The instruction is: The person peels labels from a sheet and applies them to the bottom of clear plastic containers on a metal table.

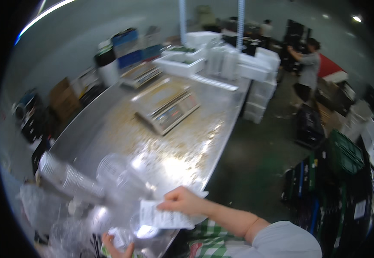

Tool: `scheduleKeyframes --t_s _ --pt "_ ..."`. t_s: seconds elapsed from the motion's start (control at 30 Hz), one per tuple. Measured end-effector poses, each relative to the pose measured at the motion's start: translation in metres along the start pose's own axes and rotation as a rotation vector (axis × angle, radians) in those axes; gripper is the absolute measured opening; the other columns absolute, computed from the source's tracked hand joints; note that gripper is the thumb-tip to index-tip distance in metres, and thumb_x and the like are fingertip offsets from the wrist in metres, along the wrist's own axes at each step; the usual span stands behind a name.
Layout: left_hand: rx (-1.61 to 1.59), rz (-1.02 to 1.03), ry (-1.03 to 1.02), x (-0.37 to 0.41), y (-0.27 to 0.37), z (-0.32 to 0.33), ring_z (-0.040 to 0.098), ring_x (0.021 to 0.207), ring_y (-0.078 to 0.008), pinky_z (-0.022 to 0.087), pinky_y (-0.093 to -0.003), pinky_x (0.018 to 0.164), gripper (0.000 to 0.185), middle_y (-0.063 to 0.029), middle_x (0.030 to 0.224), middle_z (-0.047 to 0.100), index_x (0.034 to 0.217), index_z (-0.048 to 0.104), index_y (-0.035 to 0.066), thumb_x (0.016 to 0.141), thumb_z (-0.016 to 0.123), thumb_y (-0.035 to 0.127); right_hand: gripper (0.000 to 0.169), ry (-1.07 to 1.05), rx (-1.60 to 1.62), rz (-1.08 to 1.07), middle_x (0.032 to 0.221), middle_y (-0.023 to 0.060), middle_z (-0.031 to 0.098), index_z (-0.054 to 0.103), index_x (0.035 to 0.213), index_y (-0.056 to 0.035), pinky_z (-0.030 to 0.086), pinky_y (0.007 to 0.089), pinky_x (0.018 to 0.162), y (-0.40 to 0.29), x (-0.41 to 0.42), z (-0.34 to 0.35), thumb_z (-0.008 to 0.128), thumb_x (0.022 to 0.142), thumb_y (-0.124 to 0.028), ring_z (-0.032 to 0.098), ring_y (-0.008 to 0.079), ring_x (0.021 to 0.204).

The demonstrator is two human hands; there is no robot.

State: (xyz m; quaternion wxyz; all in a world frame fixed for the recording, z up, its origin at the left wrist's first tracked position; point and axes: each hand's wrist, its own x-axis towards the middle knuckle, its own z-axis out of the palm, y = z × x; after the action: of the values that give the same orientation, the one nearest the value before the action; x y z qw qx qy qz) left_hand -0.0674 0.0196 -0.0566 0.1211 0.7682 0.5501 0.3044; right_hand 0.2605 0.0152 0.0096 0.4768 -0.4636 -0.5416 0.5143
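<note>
My right hand (182, 200) pinches a white printed paper sheet (166, 217) over the near edge of a stainless steel table (87, 135). Lower down and to the left, my left hand (117, 248) has its thumb and fingers around a small clear plastic item (120, 237) with white on it; blur hides its exact kind. Between the hands, a round clear plastic piece (135, 221) lies partly behind the sheet. Stacks of clear plastic cups or tubs (74, 179) lie on the table's left side, next to more clear plastic containers (117, 171).
A digital scale (166, 104) stands mid-table amid brown residue, with a second scale (140, 74) behind. White foam boxes (180, 64) sit at the far end. Clear plastic bags (69, 237) lie near left. Dark crates (322, 193) line the right; a person (308, 67) stands beyond.
</note>
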Motion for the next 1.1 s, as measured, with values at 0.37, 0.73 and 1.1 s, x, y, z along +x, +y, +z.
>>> scheduleKeyframes --t_s 0.37,0.73,1.1 --pt "-0.466 0.241 0.265 0.005 0.055 0.009 0.047 0.116 -0.0384 0.031 -0.0491 0.099 0.05 -0.018 0.118 0.054 0.108 0.052 0.002 0.065 0.073 0.018 0.032 -0.044 -0.066 0.21 0.051 -0.0013 0.054 0.06 0.057 0.0006 0.032 0.0215 0.041 0.008 -0.001 0.009 0.068 0.079 -0.021 0.044 0.0021 0.046" --pt "-0.269 0.383 0.058 0.02 0.084 0.038 0.049 0.114 -0.0365 0.028 -0.0548 0.098 0.051 -0.0133 0.111 0.059 0.114 0.053 0.002 0.069 0.071 0.016 0.034 -0.126 -0.245 0.275 0.053 0.0029 0.057 0.064 0.064 0.0027 0.038 0.0236 0.044 0.009 0.022 0.023 0.068 0.077 -0.028 0.05 0.0058 0.048" --pt "-0.186 0.324 0.03 0.017 0.079 0.042 0.049 0.114 -0.0349 0.023 -0.0532 0.102 0.044 -0.0105 0.107 0.061 0.112 0.055 0.003 0.073 0.066 0.02 0.028 -0.039 -0.251 0.221 0.053 0.0017 0.058 0.065 0.066 0.001 0.039 0.0231 0.045 0.02 -0.011 -0.025 0.074 0.072 -0.025 0.05 0.0057 0.048"
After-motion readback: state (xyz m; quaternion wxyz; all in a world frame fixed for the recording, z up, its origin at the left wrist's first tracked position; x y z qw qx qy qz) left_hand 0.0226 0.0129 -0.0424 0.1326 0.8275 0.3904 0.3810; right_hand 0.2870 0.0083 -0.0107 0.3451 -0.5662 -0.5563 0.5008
